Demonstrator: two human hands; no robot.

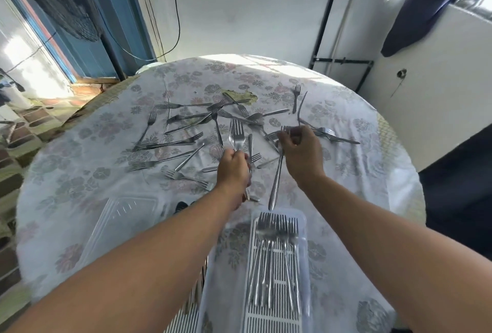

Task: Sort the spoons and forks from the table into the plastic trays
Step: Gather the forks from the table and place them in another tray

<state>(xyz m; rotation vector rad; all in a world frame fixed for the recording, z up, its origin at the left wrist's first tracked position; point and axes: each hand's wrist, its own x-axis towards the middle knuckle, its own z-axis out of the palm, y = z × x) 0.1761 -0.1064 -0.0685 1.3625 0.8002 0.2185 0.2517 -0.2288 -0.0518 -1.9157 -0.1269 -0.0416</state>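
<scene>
Nearest me, the white slatted tray [279, 266] already held a row of forks, tines away. Beyond it, my left hand [233, 170] gripped a bundle of forks [237, 135], fingers curled round the handles; my right hand [299, 151] pinched a long fork [277, 181]. I judged it best to align the tines before lowering. Past the fingers, loose forks [186, 130] littered the surface [80, 173].

No words or numbers can be read here. The tablecloth [93, 162] shows only flowers (no letters), and the white tray [303, 223] and the forks [277, 228] in it have no label that can be read.
</scene>
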